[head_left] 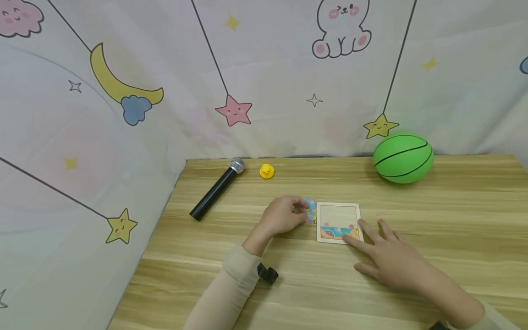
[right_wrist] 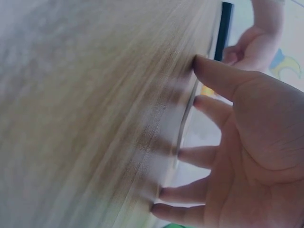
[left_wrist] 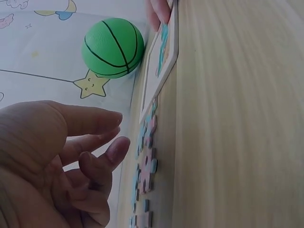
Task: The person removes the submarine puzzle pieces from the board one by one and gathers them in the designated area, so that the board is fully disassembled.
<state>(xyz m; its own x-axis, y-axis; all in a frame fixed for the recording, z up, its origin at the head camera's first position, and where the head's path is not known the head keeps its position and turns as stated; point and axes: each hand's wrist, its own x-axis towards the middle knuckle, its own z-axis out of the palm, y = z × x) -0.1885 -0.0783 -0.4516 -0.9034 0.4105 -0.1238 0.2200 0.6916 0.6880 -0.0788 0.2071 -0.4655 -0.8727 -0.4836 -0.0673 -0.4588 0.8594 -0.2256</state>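
Observation:
A square wooden puzzle board (head_left: pixel 339 215) lies on the table, its lower strip filled with colourful pieces and its upper part bare. My right hand (head_left: pixel 392 259) is spread, its fingers on the board's right side and lower strip. Just left of the board lie several loose jigsaw pieces (head_left: pixel 310 211), partly hidden by my left hand (head_left: pixel 284 214). In the left wrist view, that left hand (left_wrist: pixel 71 161) hovers beside the row of pieces (left_wrist: pixel 145 175), thumb and fingers loosely bent with nothing between them.
A black microphone (head_left: pixel 216 190) with a silver head lies at the back left, and a small yellow rubber duck (head_left: pixel 266 171) is right of it. The green ball (head_left: pixel 403 158) rests at the back right against the printed curtain (head_left: pixel 280 68).

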